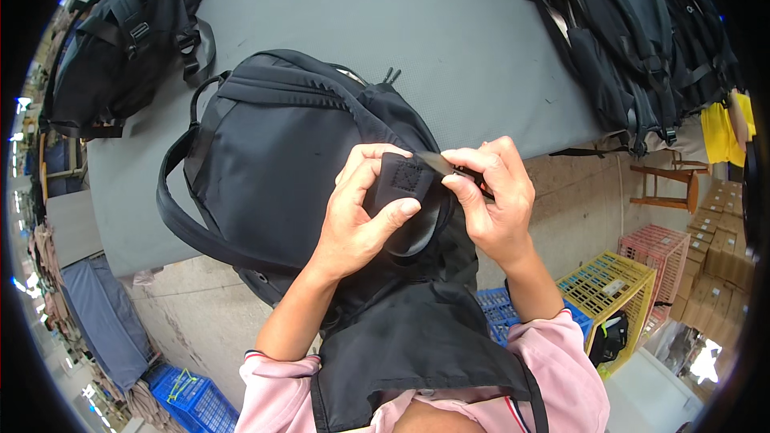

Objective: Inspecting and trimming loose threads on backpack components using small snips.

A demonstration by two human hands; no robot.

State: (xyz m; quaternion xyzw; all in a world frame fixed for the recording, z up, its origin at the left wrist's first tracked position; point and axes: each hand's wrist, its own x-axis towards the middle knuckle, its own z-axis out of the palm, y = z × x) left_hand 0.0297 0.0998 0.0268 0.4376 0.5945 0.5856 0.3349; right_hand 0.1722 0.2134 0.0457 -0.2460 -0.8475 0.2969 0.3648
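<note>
Two bare hands, left hand (362, 212) and right hand (491, 192), no gloves, rings or watch visible. Forearms bare up to just below the elbows. Pale pink sleeves (277, 389) pushed up on both arms, soft fabric with loose folds. Left cuff edged with a thin trim of dark, white and red stripes. Similar striped trim at the lower edge of the picture, near the right sleeve. Black apron (417, 353) over the chest, matte cloth, creased, wide at the bottom and narrowing upward. Thin black strap running from the apron's right edge over the pink garment. Nails short, unpainted.
</note>
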